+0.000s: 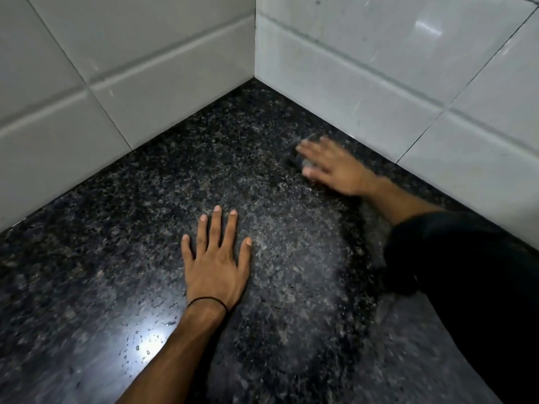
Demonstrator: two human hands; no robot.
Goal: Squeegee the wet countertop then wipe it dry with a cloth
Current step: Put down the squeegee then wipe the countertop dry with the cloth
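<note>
With the left hand (217,258) flat and spread on the wet bench (291,272) and the right hand (329,164) pressing a blurred dark cloth (300,160) near the tiled corner, droplets (140,342) at the near left risk being missed.

Countertop (145,228) is black granite with grey speckles, wall tiles (379,53) glossy white, thin black band (207,301) on one wrist, black sleeve (466,272).

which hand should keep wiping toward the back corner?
Right. The right hand is already pressed on a dark cloth-like thing near the corner, though blurred; the left hand lies flat and empty on the countertop.
</note>
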